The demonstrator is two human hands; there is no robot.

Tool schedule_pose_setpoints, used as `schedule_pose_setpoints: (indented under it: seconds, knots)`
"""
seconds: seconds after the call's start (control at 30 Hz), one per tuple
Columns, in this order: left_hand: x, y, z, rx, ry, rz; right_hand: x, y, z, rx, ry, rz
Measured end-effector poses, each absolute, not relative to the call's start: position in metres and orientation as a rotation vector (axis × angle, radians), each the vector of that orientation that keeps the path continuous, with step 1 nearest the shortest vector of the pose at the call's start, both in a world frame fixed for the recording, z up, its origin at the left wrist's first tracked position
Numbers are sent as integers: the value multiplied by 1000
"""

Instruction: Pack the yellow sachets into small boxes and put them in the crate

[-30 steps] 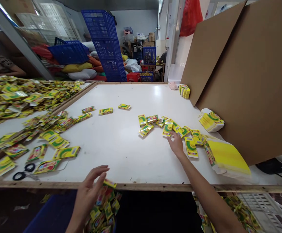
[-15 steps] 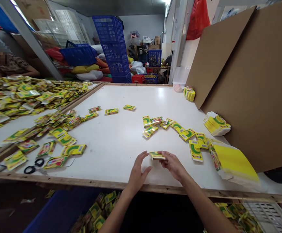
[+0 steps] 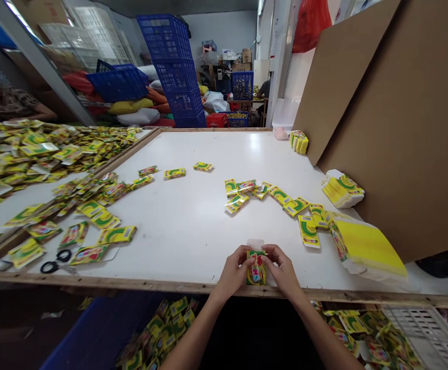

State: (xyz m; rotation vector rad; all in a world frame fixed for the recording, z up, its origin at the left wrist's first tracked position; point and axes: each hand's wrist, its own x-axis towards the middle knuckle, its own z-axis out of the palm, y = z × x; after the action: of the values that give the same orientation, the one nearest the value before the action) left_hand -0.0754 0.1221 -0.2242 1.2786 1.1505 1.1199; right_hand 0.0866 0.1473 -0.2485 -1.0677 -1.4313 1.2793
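Observation:
Near the table's front edge, a small yellow-green printed carton [image 3: 256,275] is gripped between my two hands. Its white end flap [image 3: 255,243] stands open at the far end. My left hand [image 3: 236,270] closes on the carton's left side, thumb on the printed face. From the right, my right hand [image 3: 283,268] pinches the opposite side, its thumb also on the face. Several similar cartons [image 3: 280,195] lie in a loose line beyond my right hand. At the right, a stack of flat yellow cartons [image 3: 368,246] leans over.
Black-handled scissors [image 3: 56,261] lie at the left among scattered cartons. A large carton heap [image 3: 54,149] covers the left tabletop, where a person sits. Cardboard sheets [image 3: 401,128] wall the right side. Blue crates [image 3: 177,72] stand behind. Below the table edge are bins of cartons [image 3: 162,329].
The carton has come closer to the table's front edge and turned upright, its printed face now toward me. My left hand, apart from it before, now grips it too.

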Motion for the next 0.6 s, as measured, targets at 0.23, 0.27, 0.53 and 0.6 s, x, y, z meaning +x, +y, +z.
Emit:
schedule_pose_setpoints:
  seconds: [0.23,0.27,0.53,0.6]
  knots:
    - [-72,129,-228,1231,1144,1286,87,159,-250,-1066,-1502,1146]
    - [-71,129,-228,1205,1121,1312,86,160,-249,-1065,-1479,1130]
    - [-70,128,-228,1255,1270,1283,85,150,-239,-1053,-1577,1021]
    - [-69,129,-228,1230,1304,1291,84,151,-238,-1102,-1561,989]
